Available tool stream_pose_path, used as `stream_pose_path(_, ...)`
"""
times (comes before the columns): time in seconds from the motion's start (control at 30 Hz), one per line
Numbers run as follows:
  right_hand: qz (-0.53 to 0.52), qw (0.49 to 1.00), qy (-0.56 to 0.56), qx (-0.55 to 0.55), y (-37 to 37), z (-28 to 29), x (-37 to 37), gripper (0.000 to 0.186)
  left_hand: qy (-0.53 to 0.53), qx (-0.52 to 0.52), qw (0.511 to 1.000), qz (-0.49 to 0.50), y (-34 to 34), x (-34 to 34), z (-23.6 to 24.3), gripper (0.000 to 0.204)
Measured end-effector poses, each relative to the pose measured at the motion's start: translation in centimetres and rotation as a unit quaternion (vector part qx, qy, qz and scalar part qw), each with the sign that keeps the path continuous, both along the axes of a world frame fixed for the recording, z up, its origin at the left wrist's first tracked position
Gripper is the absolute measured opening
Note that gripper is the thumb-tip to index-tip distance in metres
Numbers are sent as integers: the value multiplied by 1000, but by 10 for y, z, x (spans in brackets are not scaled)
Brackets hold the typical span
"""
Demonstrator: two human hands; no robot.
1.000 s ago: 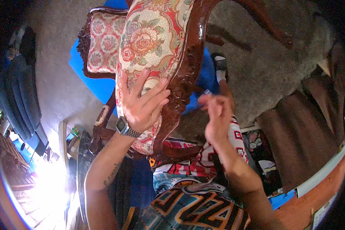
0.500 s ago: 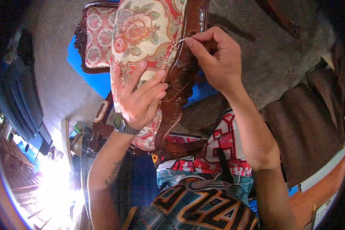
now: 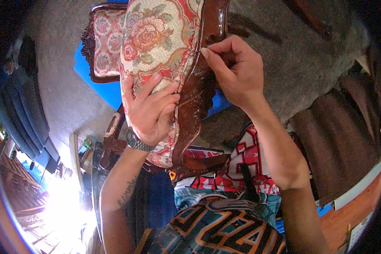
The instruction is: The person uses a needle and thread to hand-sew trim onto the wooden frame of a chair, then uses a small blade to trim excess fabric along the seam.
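Observation:
A chair with a carved dark wood frame (image 3: 194,86) and a padded panel of floral tapestry (image 3: 150,36) stands before me, running down toward my lap. My left hand (image 3: 150,112) lies on the fabric with its fingers spread, pressing near the edge where cloth meets wood. Thumb and forefinger of my right hand (image 3: 237,70) are pinched at that same edge, farther up. A thin pale strand is between them, barely visible now. Another fine thread (image 3: 194,100) crosses the carved wood between the hands.
Beyond, at the left, another floral-upholstered piece (image 3: 109,42) rests by a blue sheet (image 3: 99,86) on the concrete floor (image 3: 67,89). Brown cloth (image 3: 334,139) drapes at the right, dark folded fabric (image 3: 23,110) at the left. Bright light glares at the lower left.
My right hand has shifted slightly down and left, closer to the fabric edge. The pale strand shows less than before. The left hand keeps its place on the fabric.

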State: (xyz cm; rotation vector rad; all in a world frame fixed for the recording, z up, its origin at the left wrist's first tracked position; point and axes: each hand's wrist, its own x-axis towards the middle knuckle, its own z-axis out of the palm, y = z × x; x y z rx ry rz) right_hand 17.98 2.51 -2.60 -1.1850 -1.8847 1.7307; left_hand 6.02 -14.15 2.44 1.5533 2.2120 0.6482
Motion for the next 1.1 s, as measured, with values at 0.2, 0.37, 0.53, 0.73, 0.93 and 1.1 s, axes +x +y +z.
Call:
stream_pose_path(0.2,-6,1000,2,-14,-1,4,0,17,-19,23,1000,11,0,1,-2,10)
stream_pose_path(0.37,3,1000,18,21,-3,-2,0,14,-18,27,999,9,-2,1,-3,10)
stream_pose_path(0.53,22,1000,4,13,-2,2,-1,13,-10,23,1000,7,-3,1,-2,9)
stream_pose_path(0.73,14,1000,13,16,-3,1,-2,13,-4,21,1000,2,-3,1,-2,9)
stream_pose_path(0.93,36,996,24,79,0,2,-4,14,-2,23,1000,-4,-4,0,-3,9)
stream_pose_path(1.1,99,994,11,43,13,1,-3,16,-1,27,1000,-1,-3,1,-3,10)
